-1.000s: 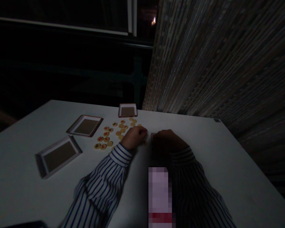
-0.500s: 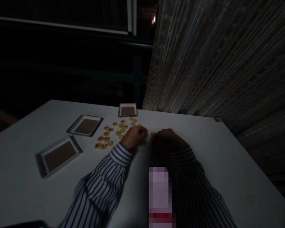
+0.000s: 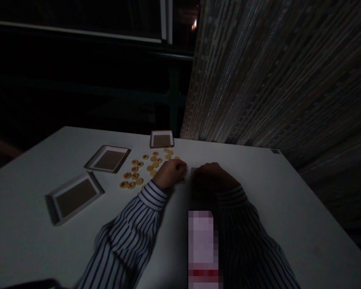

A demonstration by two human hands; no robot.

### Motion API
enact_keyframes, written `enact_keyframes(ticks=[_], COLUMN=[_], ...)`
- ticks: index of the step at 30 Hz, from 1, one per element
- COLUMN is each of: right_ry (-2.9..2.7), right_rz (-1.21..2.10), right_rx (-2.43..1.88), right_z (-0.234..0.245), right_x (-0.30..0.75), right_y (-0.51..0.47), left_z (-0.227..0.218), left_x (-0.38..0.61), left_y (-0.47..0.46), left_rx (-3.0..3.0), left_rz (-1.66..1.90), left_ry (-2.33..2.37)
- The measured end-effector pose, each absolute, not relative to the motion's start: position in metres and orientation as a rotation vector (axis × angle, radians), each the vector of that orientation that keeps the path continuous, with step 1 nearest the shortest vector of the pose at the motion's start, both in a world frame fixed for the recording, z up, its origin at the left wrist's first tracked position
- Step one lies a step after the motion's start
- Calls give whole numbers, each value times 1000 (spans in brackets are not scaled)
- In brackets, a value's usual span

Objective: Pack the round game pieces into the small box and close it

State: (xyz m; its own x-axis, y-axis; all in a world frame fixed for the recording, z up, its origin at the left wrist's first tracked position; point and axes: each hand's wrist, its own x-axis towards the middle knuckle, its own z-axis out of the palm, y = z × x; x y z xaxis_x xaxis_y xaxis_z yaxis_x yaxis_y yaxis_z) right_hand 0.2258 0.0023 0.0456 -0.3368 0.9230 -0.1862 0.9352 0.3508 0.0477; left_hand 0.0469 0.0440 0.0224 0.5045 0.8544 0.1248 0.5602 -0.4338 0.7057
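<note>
Both my arms in striped sleeves reach onto a white table (image 3: 289,208) in dim light. My left hand (image 3: 170,173) rests curled as a loose fist among several round yellow game discs (image 3: 134,176) with red or black marks. My right hand (image 3: 212,175) lies in shadow just to the right, fingers curled down, next to a small pale object (image 3: 193,170) whose nature I cannot make out. Whether either hand holds a disc is hidden.
Three shallow trays with brown insides lie on the table: a large one (image 3: 74,197) at the left, a middle one (image 3: 107,159), a small one (image 3: 161,139) at the far edge. A woven blind (image 3: 273,72) hangs at the right. A dark window is behind.
</note>
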Motion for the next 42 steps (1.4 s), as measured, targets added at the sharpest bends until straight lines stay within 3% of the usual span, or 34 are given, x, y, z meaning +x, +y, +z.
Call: enact_keyframes(ticks=[23, 42], right_ry=[2510, 2755], right_rz=[-71, 181], right_rx=[1877, 2019], right_z=[58, 71], right_x=[250, 243], right_y=[4, -1], left_z=[19, 24], left_x=[48, 46], left_y=[44, 43], left_rx=[2141, 2142], left_rz=[639, 761], left_ry=[1159, 1163])
